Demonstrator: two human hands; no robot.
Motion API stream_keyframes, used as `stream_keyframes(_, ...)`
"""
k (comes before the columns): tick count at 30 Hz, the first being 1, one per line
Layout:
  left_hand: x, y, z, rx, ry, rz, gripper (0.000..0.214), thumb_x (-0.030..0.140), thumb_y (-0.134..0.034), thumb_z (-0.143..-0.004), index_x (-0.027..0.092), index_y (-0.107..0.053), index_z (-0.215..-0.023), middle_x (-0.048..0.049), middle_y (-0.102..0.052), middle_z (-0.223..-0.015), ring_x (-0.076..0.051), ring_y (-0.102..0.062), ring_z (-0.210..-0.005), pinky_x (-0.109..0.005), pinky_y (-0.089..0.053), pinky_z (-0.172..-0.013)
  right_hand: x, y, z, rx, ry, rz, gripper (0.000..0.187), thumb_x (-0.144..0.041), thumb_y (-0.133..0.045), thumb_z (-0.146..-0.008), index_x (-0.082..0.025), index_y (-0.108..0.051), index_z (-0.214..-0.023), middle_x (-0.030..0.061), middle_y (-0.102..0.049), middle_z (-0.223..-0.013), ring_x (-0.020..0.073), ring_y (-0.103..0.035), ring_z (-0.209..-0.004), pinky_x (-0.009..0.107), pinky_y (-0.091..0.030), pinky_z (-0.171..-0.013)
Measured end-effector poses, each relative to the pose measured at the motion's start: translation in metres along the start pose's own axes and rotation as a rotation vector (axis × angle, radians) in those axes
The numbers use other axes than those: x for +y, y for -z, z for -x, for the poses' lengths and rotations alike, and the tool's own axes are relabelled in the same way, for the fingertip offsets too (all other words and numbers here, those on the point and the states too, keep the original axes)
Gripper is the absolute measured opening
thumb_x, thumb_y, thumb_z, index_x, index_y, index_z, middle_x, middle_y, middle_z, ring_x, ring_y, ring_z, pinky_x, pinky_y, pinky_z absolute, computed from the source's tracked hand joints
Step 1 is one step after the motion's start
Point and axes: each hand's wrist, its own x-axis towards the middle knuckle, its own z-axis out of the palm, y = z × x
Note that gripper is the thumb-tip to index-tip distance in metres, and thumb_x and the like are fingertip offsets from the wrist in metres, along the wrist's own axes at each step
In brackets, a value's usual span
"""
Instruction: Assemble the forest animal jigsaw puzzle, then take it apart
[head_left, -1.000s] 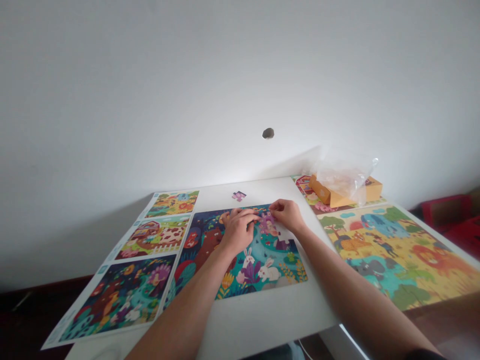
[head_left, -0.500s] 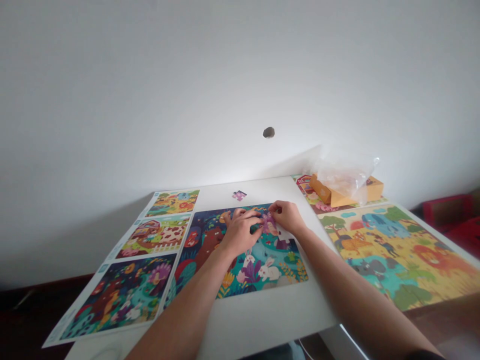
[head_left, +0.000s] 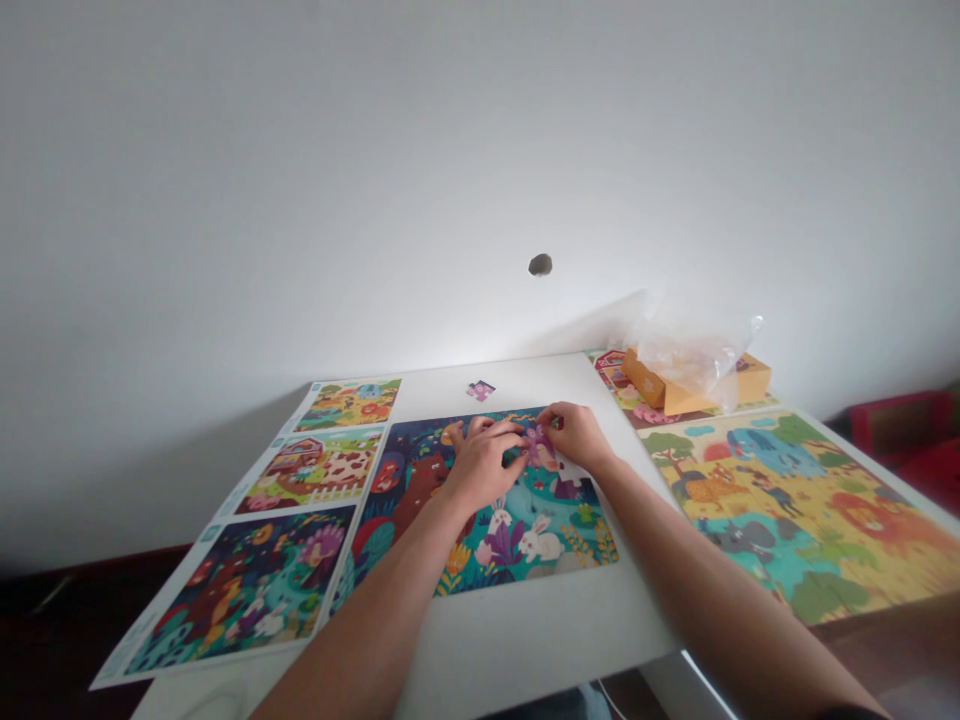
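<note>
A dark blue and teal jigsaw puzzle (head_left: pixel 517 545) with forest animals lies mostly assembled on the white table. My left hand (head_left: pixel 487 462) rests on its upper middle, fingers spread and pressed lightly on the picture. At the upper right, the thumb and index finger of my right hand (head_left: pixel 576 432) pinch the edge of a purple puzzle piece (head_left: pixel 538 448); the fingertips partly hide it. Just below my right wrist, a gap in the puzzle shows the white tabletop. One loose pink-purple puzzle piece (head_left: pixel 481 391) lies beyond the puzzle's top edge.
To the left lies a reference sheet (head_left: pixel 311 545) with several printed pictures. On the right is a finished safari puzzle (head_left: pixel 780 500). Behind it, a yellow-orange box (head_left: pixel 686 392) and a clear plastic bag (head_left: pixel 697 345) sit on a farm puzzle (head_left: pixel 652 412). A wall with a hole (head_left: pixel 540 265) stands behind.
The view has shifted very slightly. Both hands keep the same pose and place on the puzzle.
</note>
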Motion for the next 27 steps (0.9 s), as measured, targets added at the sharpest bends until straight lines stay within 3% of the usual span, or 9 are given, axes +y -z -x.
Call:
stream_keyframes(15,-0.002,-0.001,-0.001,-0.035,-0.035,0.083,0.021,0.033,-0.063,-0.087,0.035,-0.074,-0.104,-0.0032,-0.071,-0.114,-0.025,-0.056,-0.111,-0.045,-0.036,-0.100,0.001,0.000,-0.001,-0.027,0.003,0.108,0.018,-0.014,-0.064,-0.073,-0.022,-0.077,-0.081,0.0033,-0.074,-0.080,0.0177,-0.066,-0.074,0.026,-0.048,-0.074)
stream_keyframes(21,-0.002,-0.002,0.000,-0.018,-0.039,0.077,0.021,0.033,-0.063,-0.088,0.036,-0.074,-0.104,-0.0021,-0.071,-0.115,-0.025,-0.055,-0.112,-0.046,-0.035,-0.100,-0.002,0.007,0.002,0.168,0.114,0.084,0.025,-0.011,-0.057,-0.076,-0.020,-0.076,-0.088,0.0050,-0.071,-0.084,0.0170,-0.065,-0.078,0.025,-0.048,-0.077)
stream_keyframes(25,-0.001,-0.002,0.000,-0.027,-0.036,0.074,0.021,0.033,-0.063,-0.087,0.036,-0.075,-0.104,-0.0025,-0.071,-0.115,-0.025,-0.055,-0.111,-0.046,-0.035,-0.100,-0.004,0.012,0.003,-0.016,0.078,0.130,0.027,-0.008,-0.056,-0.070,-0.023,-0.078,-0.075,0.0027,-0.071,-0.076,0.0162,-0.063,-0.069,0.024,-0.046,-0.068)
stream_keyframes(27,-0.001,-0.002,0.000,-0.037,-0.037,0.074,0.021,0.033,-0.063,-0.088,0.036,-0.074,-0.105,-0.0026,-0.071,-0.115,-0.025,-0.055,-0.110,-0.046,-0.035,-0.100,-0.005,0.014,0.004,-0.046,0.081,0.146,0.029,-0.009,-0.055,-0.071,-0.024,-0.079,-0.079,0.0028,-0.071,-0.076,0.0166,-0.063,-0.069,0.024,-0.045,-0.067)
